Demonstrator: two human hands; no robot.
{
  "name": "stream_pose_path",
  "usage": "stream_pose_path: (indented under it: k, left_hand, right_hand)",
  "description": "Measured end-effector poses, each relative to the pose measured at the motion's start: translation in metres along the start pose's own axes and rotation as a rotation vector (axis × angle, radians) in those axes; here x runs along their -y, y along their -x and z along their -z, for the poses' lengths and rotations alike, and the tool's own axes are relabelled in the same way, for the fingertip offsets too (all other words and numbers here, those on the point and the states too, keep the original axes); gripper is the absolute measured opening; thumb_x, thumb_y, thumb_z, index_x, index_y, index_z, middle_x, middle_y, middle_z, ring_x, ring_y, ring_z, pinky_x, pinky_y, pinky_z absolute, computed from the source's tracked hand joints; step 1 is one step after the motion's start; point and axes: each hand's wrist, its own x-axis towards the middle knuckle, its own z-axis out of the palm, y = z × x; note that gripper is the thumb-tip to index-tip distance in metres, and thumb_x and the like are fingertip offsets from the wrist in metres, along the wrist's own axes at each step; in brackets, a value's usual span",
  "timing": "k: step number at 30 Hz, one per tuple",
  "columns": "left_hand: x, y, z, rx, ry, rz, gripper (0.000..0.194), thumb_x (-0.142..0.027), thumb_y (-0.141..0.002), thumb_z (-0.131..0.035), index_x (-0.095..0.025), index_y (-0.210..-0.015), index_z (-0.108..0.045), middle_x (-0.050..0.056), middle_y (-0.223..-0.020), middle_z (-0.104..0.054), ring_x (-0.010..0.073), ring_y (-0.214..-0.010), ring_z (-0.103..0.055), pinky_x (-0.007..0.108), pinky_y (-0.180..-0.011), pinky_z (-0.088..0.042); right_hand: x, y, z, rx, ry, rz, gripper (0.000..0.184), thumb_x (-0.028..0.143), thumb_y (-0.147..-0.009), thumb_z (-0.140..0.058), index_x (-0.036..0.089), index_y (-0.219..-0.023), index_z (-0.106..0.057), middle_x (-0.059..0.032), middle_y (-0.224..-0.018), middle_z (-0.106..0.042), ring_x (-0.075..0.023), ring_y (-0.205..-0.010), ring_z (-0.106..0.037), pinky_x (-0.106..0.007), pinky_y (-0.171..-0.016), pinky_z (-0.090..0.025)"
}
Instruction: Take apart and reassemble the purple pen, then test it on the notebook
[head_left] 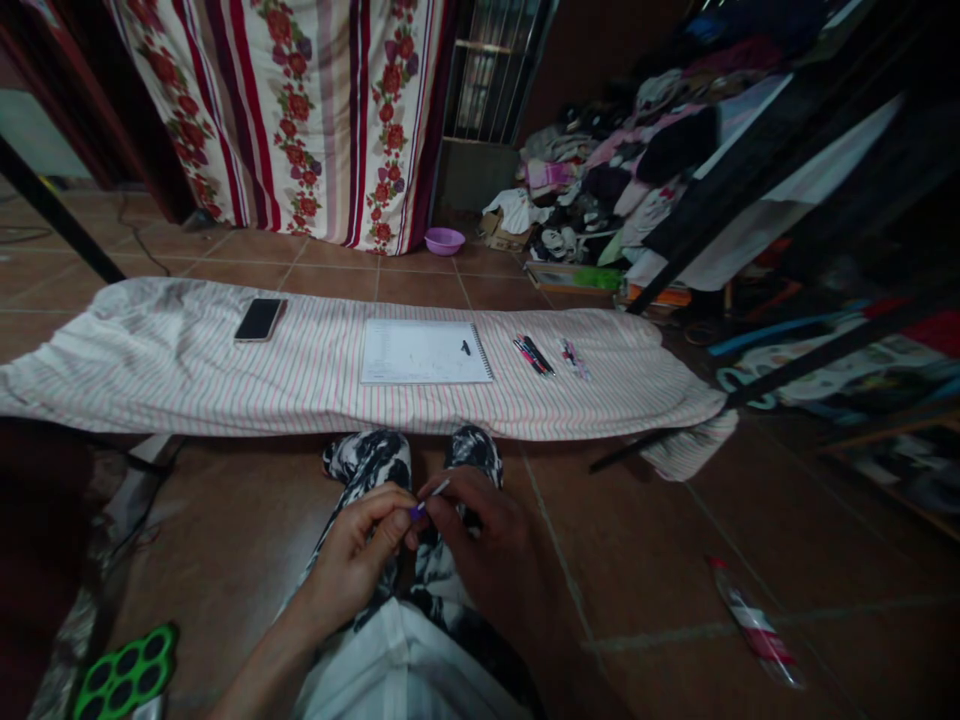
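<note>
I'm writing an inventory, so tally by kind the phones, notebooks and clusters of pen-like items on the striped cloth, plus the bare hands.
Phones: 1
Notebooks: 1
Clusters of pen-like items: 2
Hands: 2, left hand and right hand
Total: 6

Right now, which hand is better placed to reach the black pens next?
Probably the right hand: the black pens lie on its side, farther from the left hand, though both hold a purple and white item.
</note>
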Motion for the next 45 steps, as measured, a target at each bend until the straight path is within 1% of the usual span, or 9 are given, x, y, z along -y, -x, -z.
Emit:
stream_pose_path:
  k: [5, 10, 14, 20, 24, 29, 33, 38, 45]
  left_hand:
    - [-0.003, -0.002, 0.001, 0.008, -0.025, -0.022, 0.03, -0.032, -0.089, -0.044, -0.015, -0.072, -0.063, 0.002, -0.07, -0.054, 0.0135, -0.065, -0.049, 0.024, -0.063, -0.037]
    - [-0.004, -0.001, 0.0, 0.019, -0.026, -0.038, 0.031, -0.031, -0.089, -0.044, -0.015, -0.068, -0.06, 0.001, -0.069, -0.052, 0.0135, -0.067, -0.05, 0.023, -0.064, -0.037]
    - [-0.003, 0.0, 0.0, 0.01, -0.011, -0.033, 0.03, -0.031, -0.088, -0.045, -0.016, -0.066, -0.059, 0.002, -0.07, -0.053, 0.0142, -0.069, -0.052, 0.024, -0.066, -0.038]
    - [0.0, 0.002, 0.001, -0.02, 0.042, 0.006, 0.025, -0.03, -0.086, -0.05, -0.016, -0.068, -0.061, 0.003, -0.075, -0.056, 0.0148, -0.072, -0.054, 0.024, -0.068, -0.04]
    - [0.002, 0.002, 0.001, -0.034, 0.074, 0.002, 0.02, -0.03, -0.084, -0.053, -0.017, -0.072, -0.063, 0.003, -0.076, -0.057, 0.0158, -0.074, -0.055, 0.024, -0.069, -0.042]
    - [0.006, 0.003, 0.001, -0.062, 0.056, -0.01, 0.014, -0.029, -0.082, -0.057, -0.018, -0.078, -0.065, 0.003, -0.081, -0.059, 0.0172, -0.08, -0.057, 0.026, -0.073, -0.043]
    - [0.008, 0.004, 0.002, -0.07, 0.053, 0.007, 0.015, -0.028, -0.081, -0.057, -0.017, -0.074, -0.064, 0.004, -0.081, -0.059, 0.0179, -0.08, -0.057, 0.027, -0.074, -0.043]
    - [0.005, 0.002, 0.0, -0.061, 0.067, 0.009, 0.014, -0.027, -0.082, -0.057, -0.017, -0.077, -0.065, 0.003, -0.078, -0.058, 0.0165, -0.076, -0.056, 0.026, -0.071, -0.043]
    - [0.003, 0.002, 0.0, -0.072, 0.076, 0.009, 0.012, -0.026, -0.081, -0.058, -0.018, -0.079, -0.066, 0.003, -0.078, -0.059, 0.0163, -0.076, -0.057, 0.026, -0.071, -0.043]
  right_hand:
    - [-0.001, 0.0, 0.001, -0.015, -0.009, 0.005, 0.014, 0.015, -0.083, -0.047, 0.018, -0.077, -0.059, -0.0028, -0.075, -0.063, -0.0149, -0.074, -0.059, -0.026, -0.07, -0.044]
    - [0.0, 0.001, 0.002, 0.027, -0.021, 0.003, 0.014, 0.015, -0.083, -0.048, 0.019, -0.075, -0.059, -0.0018, -0.073, -0.062, -0.0143, -0.072, -0.058, -0.026, -0.069, -0.044]
    - [0.0, 0.003, -0.001, 0.027, -0.042, -0.028, 0.014, 0.014, -0.083, -0.05, 0.019, -0.073, -0.058, -0.0012, -0.072, -0.062, -0.0136, -0.072, -0.058, -0.024, -0.069, -0.043]
    - [-0.004, 0.005, -0.007, -0.014, -0.068, -0.058, 0.014, 0.015, -0.083, -0.05, 0.018, -0.072, -0.058, -0.0009, -0.072, -0.061, -0.0129, -0.07, -0.057, -0.023, -0.067, -0.043]
    - [-0.004, 0.007, -0.008, -0.034, -0.09, -0.085, 0.012, 0.015, -0.082, -0.051, 0.019, -0.073, -0.059, -0.0005, -0.073, -0.062, -0.0126, -0.07, -0.058, -0.023, -0.066, -0.043]
    - [-0.001, 0.007, -0.005, -0.012, -0.121, -0.06, 0.013, 0.017, -0.082, -0.053, 0.019, -0.071, -0.06, -0.0004, -0.072, -0.062, -0.0125, -0.07, -0.057, -0.023, -0.066, -0.043]
    - [-0.003, 0.007, -0.005, 0.003, -0.103, -0.017, 0.015, 0.017, -0.082, -0.053, 0.019, -0.069, -0.06, -0.0012, -0.073, -0.063, -0.0133, -0.073, -0.058, -0.025, -0.069, -0.044]
    - [-0.006, 0.007, -0.006, -0.038, -0.119, -0.05, 0.014, 0.017, -0.082, -0.052, 0.02, -0.072, -0.062, -0.0007, -0.073, -0.064, -0.0127, -0.071, -0.059, -0.024, -0.068, -0.045]
    - [-0.005, 0.006, -0.005, -0.033, -0.137, -0.042, 0.014, 0.017, -0.082, -0.053, 0.02, -0.072, -0.062, -0.0005, -0.073, -0.063, -0.0125, -0.07, -0.059, -0.024, -0.066, -0.045]
